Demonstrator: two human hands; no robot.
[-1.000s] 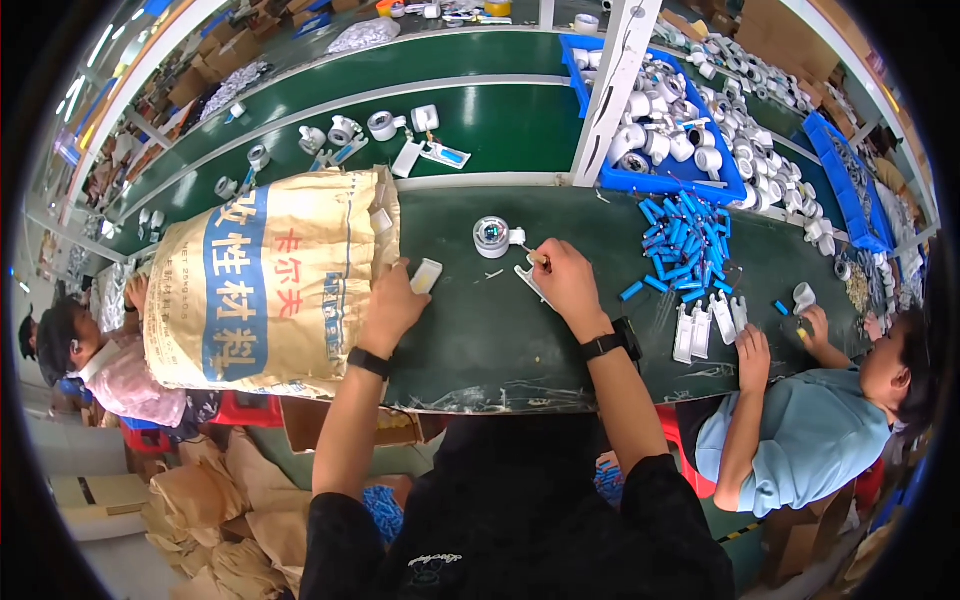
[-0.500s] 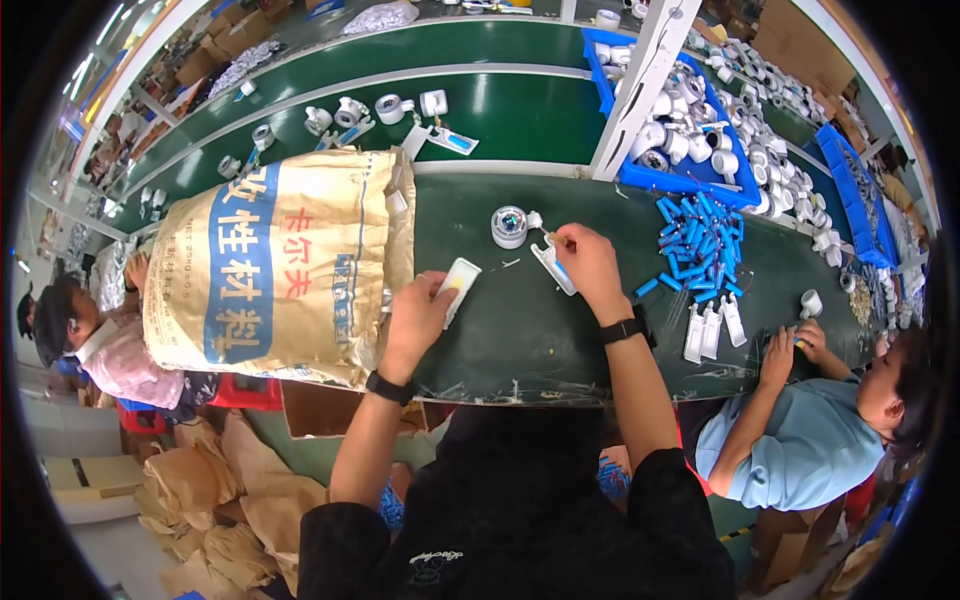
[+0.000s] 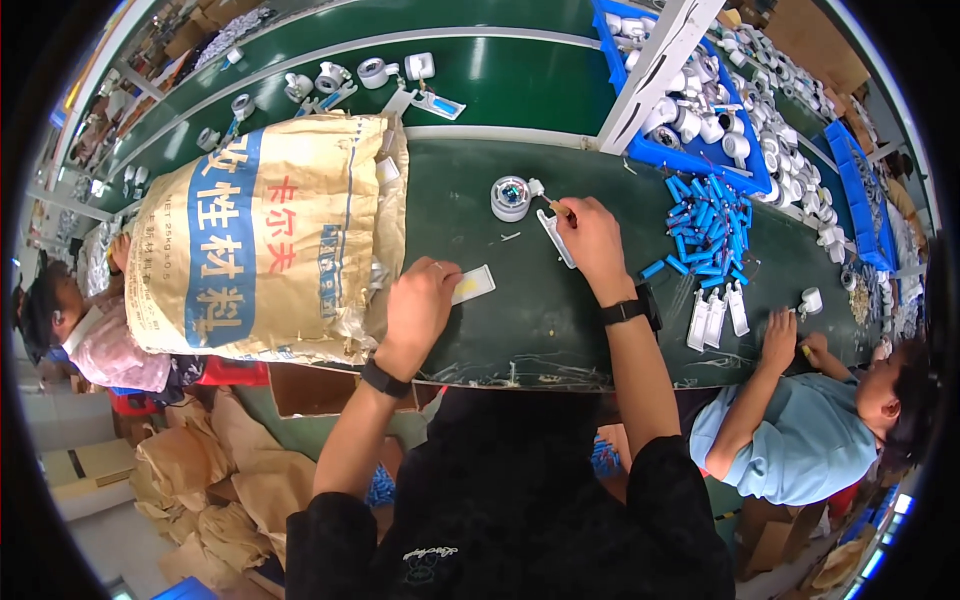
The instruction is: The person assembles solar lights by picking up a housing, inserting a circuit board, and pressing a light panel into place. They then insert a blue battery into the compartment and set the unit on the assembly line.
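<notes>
In my left hand [image 3: 422,305], the closed fingers hold the end of a flat white plastic cover [image 3: 476,284] with a yellow mark, low over the bench. My right hand [image 3: 592,242] is closed in a pinch at the top of a long white handle shell [image 3: 553,238]. A small brownish piece shows at those fingertips, too small to name. Just left of it stands a round white device head [image 3: 511,198] with its inside parts showing and a short neck pointing at my right fingers. A thin white sliver [image 3: 510,237] lies below the head.
A big paper sack [image 3: 260,240] fills the bench's left side. At right are a heap of blue battery cells [image 3: 708,228], several white handle shells [image 3: 714,318] and a blue crate [image 3: 690,150] of white heads behind a metal post [image 3: 655,80]. A co-worker [image 3: 790,430] works at right.
My left hand has turned the white cover from steeply slanted to nearly level. My right hand stays at the handle shell, where the blue seen inside before no longer shows.
</notes>
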